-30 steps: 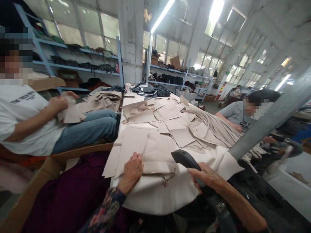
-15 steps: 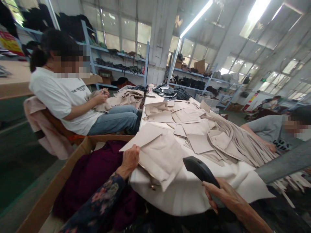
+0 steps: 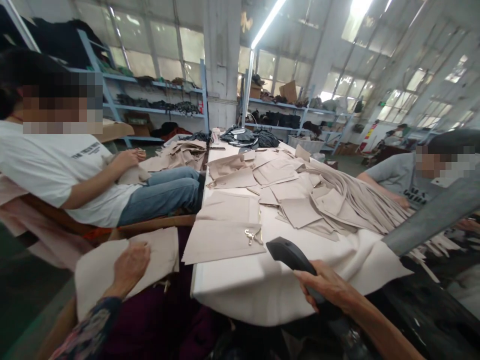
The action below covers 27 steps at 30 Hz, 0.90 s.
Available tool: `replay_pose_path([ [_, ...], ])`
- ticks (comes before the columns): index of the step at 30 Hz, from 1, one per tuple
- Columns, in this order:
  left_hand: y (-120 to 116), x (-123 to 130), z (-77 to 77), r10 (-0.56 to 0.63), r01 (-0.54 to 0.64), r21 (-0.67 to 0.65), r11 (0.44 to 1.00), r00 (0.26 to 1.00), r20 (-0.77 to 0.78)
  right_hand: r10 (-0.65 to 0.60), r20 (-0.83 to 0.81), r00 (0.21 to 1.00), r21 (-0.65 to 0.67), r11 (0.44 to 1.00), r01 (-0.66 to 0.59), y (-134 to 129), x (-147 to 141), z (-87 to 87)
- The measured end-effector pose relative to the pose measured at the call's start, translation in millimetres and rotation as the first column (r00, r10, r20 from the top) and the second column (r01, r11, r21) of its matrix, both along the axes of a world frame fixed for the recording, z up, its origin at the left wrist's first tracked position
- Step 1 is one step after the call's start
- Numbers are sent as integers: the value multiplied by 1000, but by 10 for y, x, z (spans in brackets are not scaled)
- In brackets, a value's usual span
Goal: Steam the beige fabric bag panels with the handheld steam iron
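My left hand [image 3: 132,262] is closed on the edge of a flat beige piece [image 3: 159,257], held left of the table over dark purple cloth [image 3: 150,320]. A bit of metal hangs at that piece's lower edge. My right hand [image 3: 328,287] grips a black curved handheld tool [image 3: 290,255] at the table's front edge; its exact kind does not show. Just left of the tool's tip lies another beige piece [image 3: 221,242], with a gold metal clasp [image 3: 250,236] on its right end. Behind it, more beige pieces [image 3: 300,215] overlap in a loose heap.
White cloth [image 3: 243,295] drapes over the table's front. Long beige strips [image 3: 360,200] run toward a person in grey [image 3: 393,175] on the right. A person in white [image 3: 56,165] sits at left. A slanting metal post [image 3: 431,225] stands at right.
My left hand has moved left and down off the table, carrying a beige piece. A piece with a gold clasp now shows on the table. The view has shifted right.
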State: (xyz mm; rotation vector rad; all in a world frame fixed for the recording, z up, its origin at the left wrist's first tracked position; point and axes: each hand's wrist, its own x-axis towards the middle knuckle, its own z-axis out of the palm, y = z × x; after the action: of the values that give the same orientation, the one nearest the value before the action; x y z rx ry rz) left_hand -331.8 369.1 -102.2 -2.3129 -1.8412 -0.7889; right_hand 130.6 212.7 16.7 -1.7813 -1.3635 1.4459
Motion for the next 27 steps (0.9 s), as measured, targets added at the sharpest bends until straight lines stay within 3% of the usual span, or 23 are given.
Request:
replay_pose_path([
  [2,141,548,9,-14,13,34,999,1000,26,-5,-3,1000,-24,1000,5,53,-72,8],
  [5,285,1311,38,-264,263,31,964,963,45,3,-24,1000,-22,1000,-3,164,-181,25],
  [8,347,1745,27,-364,362,35,931,928,79,37,-1,999,-17,999,-37,331,-299,39],
  [13,380,1809,-86,-341,338,43,940,934,111,98,60,993,-71,993,-94,704,-558,-1],
  [20,383,1796,-109,-376,373,50,927,922,96,-11,160,987,-1,1000,12,1166,-645,-91],
  [23,380,1810,-112,-375,371,61,927,924,74,-40,196,980,34,999,34,1221,-565,-12],
  [27,393,1816,-111,-366,365,47,930,930,27,54,183,982,2,998,-56,1147,-548,108],
])
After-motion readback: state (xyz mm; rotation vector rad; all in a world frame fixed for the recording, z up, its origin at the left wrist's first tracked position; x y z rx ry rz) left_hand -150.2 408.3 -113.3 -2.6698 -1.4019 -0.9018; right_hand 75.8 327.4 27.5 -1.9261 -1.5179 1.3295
